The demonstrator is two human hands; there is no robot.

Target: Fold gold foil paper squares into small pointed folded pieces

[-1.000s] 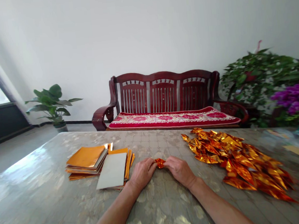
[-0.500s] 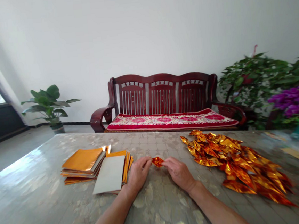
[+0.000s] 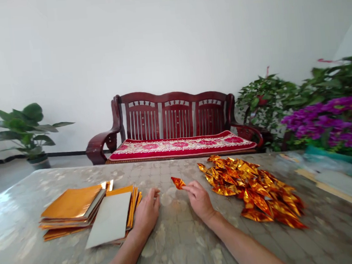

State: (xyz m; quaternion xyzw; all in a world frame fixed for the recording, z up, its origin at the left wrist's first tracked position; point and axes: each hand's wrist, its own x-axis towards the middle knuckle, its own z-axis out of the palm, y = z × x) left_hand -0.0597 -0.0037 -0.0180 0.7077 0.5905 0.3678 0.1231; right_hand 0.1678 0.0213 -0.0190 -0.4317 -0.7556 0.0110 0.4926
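Between thumb and fingertips, my right hand (image 3: 199, 199) pinches one end of a folded foil paper ingot (image 3: 178, 183), shiny orange-gold, held over the middle of the table. My left hand (image 3: 147, 212) is apart from it, fingers loosely bent with a small gap at the thumb and nothing visible in them. It is close to a stack of foil paper sheets (image 3: 111, 217) topped by a pale grey one. Farther left is a second stack of sheets (image 3: 73, 202) with an orange sheet on top. Right of my right hand lies a heap of folded foil paper ingots (image 3: 255, 191).
A patterned covering lies over the table (image 3: 173, 247). Plastic bags (image 3: 329, 161) and flat boards (image 3: 344, 187) are at the right, near purple flowers (image 3: 332, 120). Beyond the table stands a wooden bench (image 3: 174, 115); a potted plant (image 3: 31, 132) is at left.
My left hand has let go of the foil paper ingot and moved left. My right hand still holds it, now tilted. The view has turned to the right.
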